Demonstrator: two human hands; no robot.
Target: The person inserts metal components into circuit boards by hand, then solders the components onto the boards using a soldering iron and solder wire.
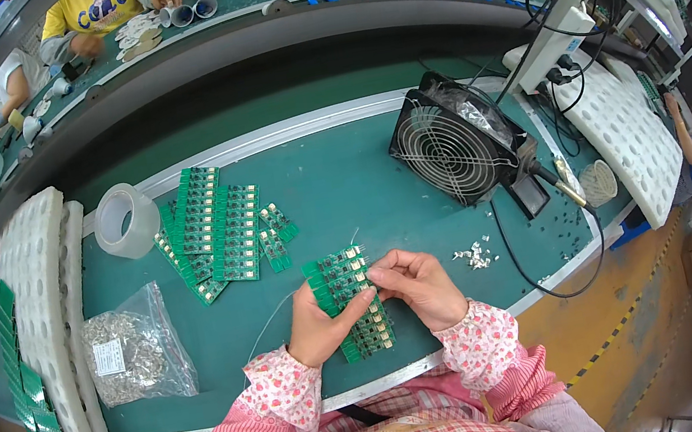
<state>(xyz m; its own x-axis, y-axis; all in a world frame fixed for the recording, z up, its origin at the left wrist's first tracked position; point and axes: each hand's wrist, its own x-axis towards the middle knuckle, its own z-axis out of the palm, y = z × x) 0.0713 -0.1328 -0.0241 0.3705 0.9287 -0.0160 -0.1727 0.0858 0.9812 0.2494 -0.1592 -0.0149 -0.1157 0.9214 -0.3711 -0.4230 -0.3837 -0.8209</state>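
My left hand grips a green circuit board panel above the table near its front edge, thumb lying across the panel's face. A row of small white components runs down the panel, with thin metal pins along its right side. My right hand is closed in a pinch at that right side, fingertips at one of the components. Whatever sits between those fingertips is too small to make out. To the right lies a little pile of loose white connectors. More populated board panels are stacked beyond my left hand.
A roll of clear tape and a bag of small metal parts are at left, beside white foam trays. At right stand a black fan, a soldering iron with its cable and another foam tray. People work beyond.
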